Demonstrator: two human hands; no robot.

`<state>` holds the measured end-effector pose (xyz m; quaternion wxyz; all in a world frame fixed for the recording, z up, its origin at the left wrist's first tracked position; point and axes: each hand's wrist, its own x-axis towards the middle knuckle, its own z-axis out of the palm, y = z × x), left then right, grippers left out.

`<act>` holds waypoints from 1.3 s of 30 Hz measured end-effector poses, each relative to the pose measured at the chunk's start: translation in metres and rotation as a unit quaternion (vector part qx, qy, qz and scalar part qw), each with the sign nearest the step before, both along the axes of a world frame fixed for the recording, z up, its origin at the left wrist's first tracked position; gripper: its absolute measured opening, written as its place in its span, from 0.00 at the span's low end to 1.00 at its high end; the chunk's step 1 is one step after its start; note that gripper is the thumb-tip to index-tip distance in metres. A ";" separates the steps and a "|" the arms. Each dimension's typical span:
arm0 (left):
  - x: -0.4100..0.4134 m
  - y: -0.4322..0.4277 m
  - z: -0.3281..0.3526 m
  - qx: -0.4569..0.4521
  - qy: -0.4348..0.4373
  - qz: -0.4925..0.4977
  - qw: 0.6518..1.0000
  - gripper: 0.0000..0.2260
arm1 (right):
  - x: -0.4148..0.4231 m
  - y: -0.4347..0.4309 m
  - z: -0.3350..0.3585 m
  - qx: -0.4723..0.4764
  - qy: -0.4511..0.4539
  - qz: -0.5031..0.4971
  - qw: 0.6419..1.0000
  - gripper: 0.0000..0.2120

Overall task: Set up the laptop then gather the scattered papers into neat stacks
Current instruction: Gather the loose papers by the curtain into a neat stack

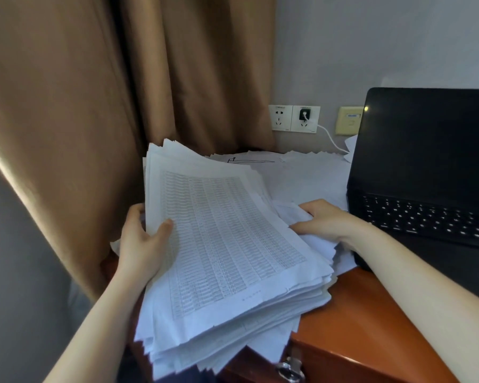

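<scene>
While the laptop [426, 167] stands open at the right of the head view, 1 thick, uneven stack of papers [227, 244] sits at centre: the left grip [143, 239] pinches its edge, the right grip [327, 219] clutches crumpled sheets [293, 214] beside it. Loose sheets [302, 175] behind lie unstacked on the surface [371, 313].

Shown only as two arms, bare all the way from the near edge of the view to the fingertips. Bare at the left hand [143, 241], with a short, rounded nail on the thumb and a slim wrist behind. Bare too at the right hand [327, 219], smooth along the forearm and broader toward the near right corner. Hidden in part at the fingers of both.
</scene>
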<state>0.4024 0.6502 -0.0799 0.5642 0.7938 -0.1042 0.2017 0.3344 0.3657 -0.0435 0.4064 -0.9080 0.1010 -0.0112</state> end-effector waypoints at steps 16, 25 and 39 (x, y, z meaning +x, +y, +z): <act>0.004 0.005 0.002 -0.032 0.027 0.016 0.999 0.15 | -0.006 -0.070 -0.003 -0.039 -0.194 -0.321 0.926 0.15; -0.001 0.009 0.009 -0.088 0.048 -0.011 0.995 0.14 | 0.007 -0.054 -0.011 0.053 -0.206 -0.266 0.940 0.12; -0.010 0.012 0.020 0.010 0.163 -0.020 0.986 0.13 | -0.029 -0.007 -0.021 -0.161 -0.061 0.091 0.981 0.18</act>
